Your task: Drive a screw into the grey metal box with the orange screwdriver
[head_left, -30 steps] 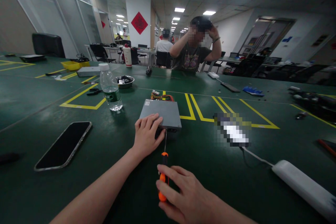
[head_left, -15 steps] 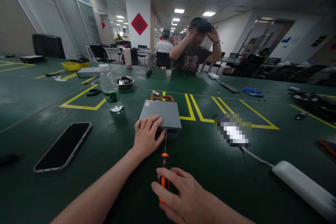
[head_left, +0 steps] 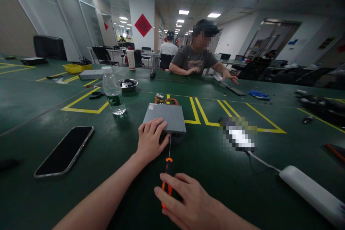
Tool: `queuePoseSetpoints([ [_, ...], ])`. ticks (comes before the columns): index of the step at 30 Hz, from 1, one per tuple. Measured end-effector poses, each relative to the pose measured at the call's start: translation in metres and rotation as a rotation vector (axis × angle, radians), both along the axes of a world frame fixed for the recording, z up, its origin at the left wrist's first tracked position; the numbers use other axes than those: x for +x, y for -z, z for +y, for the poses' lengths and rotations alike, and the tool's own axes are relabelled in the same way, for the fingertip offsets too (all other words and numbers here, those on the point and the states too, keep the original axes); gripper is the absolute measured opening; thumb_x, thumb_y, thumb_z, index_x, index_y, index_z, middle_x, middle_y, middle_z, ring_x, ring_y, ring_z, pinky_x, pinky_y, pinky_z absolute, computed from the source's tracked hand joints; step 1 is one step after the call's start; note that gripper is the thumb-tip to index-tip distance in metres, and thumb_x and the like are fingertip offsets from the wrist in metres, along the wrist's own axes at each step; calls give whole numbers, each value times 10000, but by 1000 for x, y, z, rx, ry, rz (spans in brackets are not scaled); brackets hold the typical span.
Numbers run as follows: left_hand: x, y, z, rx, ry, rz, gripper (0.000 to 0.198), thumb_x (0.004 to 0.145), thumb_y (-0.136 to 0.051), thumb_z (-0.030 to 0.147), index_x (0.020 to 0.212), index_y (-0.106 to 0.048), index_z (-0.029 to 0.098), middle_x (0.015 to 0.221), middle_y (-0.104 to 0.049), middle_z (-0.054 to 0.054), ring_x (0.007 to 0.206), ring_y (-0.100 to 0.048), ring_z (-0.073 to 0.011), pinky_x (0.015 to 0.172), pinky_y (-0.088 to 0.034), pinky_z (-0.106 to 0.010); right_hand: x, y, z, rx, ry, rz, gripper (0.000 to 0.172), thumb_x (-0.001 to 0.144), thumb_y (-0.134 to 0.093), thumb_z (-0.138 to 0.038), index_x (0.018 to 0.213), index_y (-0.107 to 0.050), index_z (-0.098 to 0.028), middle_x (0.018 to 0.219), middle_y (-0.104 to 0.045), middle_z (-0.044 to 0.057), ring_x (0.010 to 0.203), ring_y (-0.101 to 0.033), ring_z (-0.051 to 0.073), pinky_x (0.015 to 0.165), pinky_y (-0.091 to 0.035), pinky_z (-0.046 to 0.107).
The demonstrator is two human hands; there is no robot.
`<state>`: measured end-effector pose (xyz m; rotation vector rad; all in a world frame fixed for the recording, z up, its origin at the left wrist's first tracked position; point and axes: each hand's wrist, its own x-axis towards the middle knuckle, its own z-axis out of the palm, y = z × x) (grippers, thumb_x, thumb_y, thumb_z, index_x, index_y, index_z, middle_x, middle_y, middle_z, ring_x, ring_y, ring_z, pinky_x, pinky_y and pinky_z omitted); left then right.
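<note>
A grey metal box (head_left: 168, 115) with a bundle of coloured wires (head_left: 168, 100) behind it lies on the green table (head_left: 129, 201). My left hand (head_left: 151, 139) rests on the box's near left corner, fingers on its top and thumb at the near face, by the screwdriver's tip. My right hand (head_left: 185, 199) has its fingers round the orange and black handle of a screwdriver (head_left: 169, 167). The shaft points away from me and its tip meets the near face of the box; the exact contact point is too small to tell.
A water bottle (head_left: 114, 93) stands left of the box, near a metal bowl (head_left: 128, 84). A phone (head_left: 64, 151) lies at the left. To the right are a blurred-out device (head_left: 238, 134) and a white power strip (head_left: 309, 190). Across the table sits a person (head_left: 198, 55).
The person across the table has lowered both arms, one hand now reaching over the table. The screwdriver handle has turned and shifted slightly in my right hand. My left hand has stayed put.
</note>
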<state>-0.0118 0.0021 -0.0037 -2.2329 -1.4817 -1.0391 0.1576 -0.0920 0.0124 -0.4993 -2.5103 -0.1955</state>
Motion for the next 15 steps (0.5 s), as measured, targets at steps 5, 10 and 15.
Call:
queuePoseSetpoints([
  [5,0,1,0,5,1,-9,339,829,-495,347,1152,-503,244,1223,-553,-65,1140,-457,-241,905,-270,-420,0,8,3,53,-35,123,184,902,-468,-294,879,-556,-133,1014,-654,122,758,-634,118,694,-493,250],
  [10,1,1,0,1,1,-14,339,827,-500,345,1151,-506,247,1226,-551,-68,1144,-455,-244,905,-272,-421,-2,-1,3,-3,-22,98,274,939,-368,-333,894,-543,-127,941,-668,118,901,-616,138,707,-492,233],
  [15,0,0,0,-6,3,-2,339,834,-488,348,1156,-500,242,1232,-546,-69,1143,-455,-238,906,-272,-416,0,-5,2,-8,-19,7,266,907,-419,-294,1100,-510,-136,1017,-640,119,858,-619,150,709,-501,259],
])
